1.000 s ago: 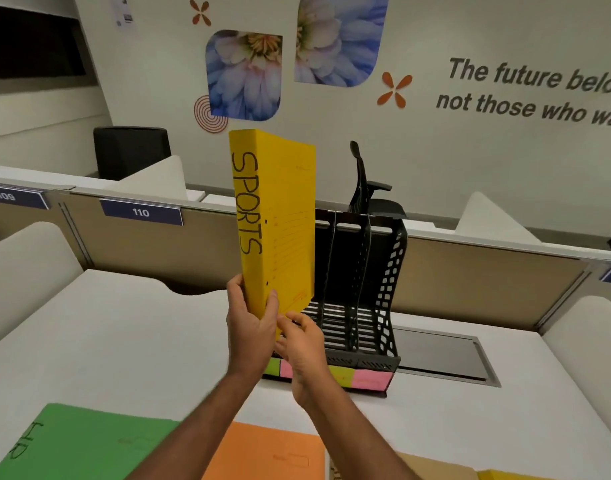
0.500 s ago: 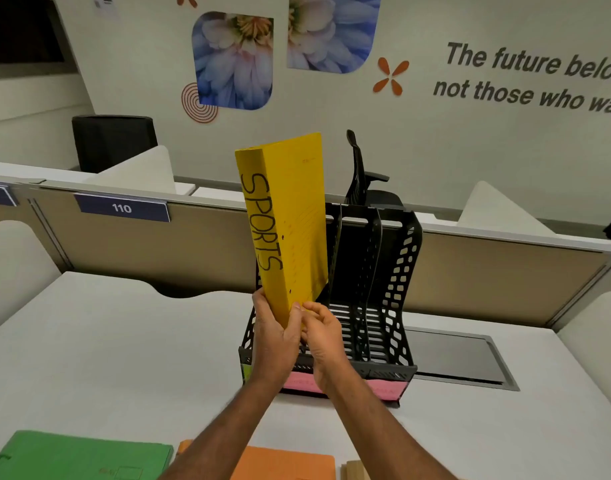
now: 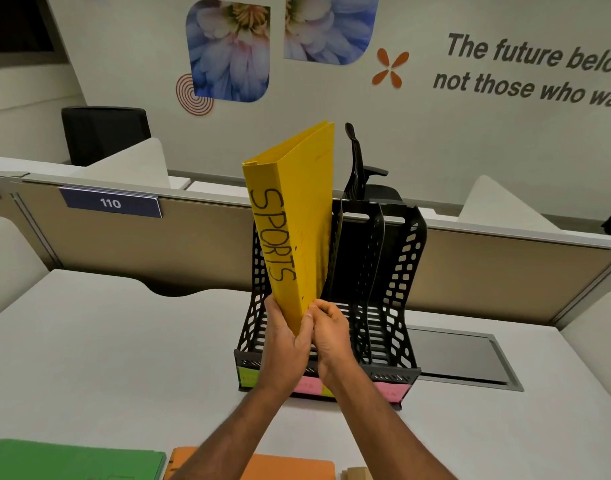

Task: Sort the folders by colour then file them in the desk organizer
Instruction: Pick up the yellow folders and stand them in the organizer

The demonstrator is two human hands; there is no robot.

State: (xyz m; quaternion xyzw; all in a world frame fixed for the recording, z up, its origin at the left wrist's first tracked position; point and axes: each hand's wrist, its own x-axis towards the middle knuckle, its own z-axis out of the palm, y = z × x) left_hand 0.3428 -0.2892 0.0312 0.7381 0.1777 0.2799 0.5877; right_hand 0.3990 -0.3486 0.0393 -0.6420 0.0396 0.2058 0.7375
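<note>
A yellow folder [image 3: 297, 223] marked SPORTS stands on end, tilted to the right, over the left slots of the black mesh desk organizer [image 3: 397, 282]. My left hand [image 3: 285, 336] grips its lower corner from the left, and my right hand [image 3: 330, 329] pinches the same corner from the right. The organizer has several upright slots, with coloured sticky labels [image 3: 390, 391] along its front lip. A green folder [image 3: 72, 460] and an orange folder [image 3: 290, 469] lie flat at the near edge of the desk.
The white desk [image 3: 124, 341] ends at a tan partition with a sign reading 110 [image 3: 110, 203]. A grey cable hatch [image 3: 459, 358] lies right of the organizer. A tan folder corner [image 3: 356, 473] shows at the bottom. A black chair [image 3: 362, 178] stands beyond the partition.
Both hands have carried the yellow folder forward and down toward the organizer, and it now tilts more to the right. The view has moved closer to the organizer.
</note>
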